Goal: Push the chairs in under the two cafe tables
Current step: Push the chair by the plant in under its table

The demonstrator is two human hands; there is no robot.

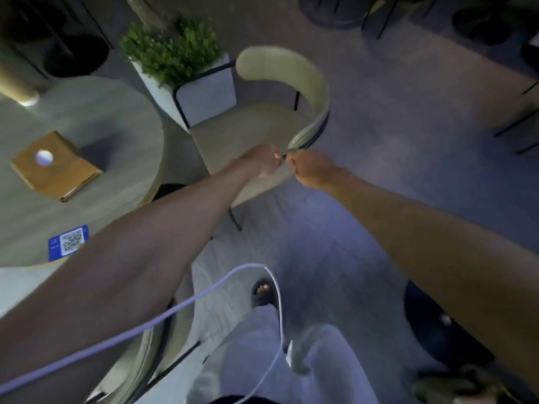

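Observation:
A cream chair (262, 123) with a curved backrest and thin black legs stands to the right of a round grey cafe table (110, 118), its seat outside the tabletop. Both my hands meet at the near end of the backrest. My left hand (261, 161) and my right hand (310, 169) are closed around the black frame end there. A second cream chair (145, 354) sits at the bottom left, partly under the table's near edge and partly hidden by my left arm.
On the table lie a brown tissue box (55, 167) and a blue QR card (68, 242). A white planter with a green bush (186, 74) stands behind the chair. Dark table bases and chair legs fill the far floor. A white cable (274, 316) hangs before my legs.

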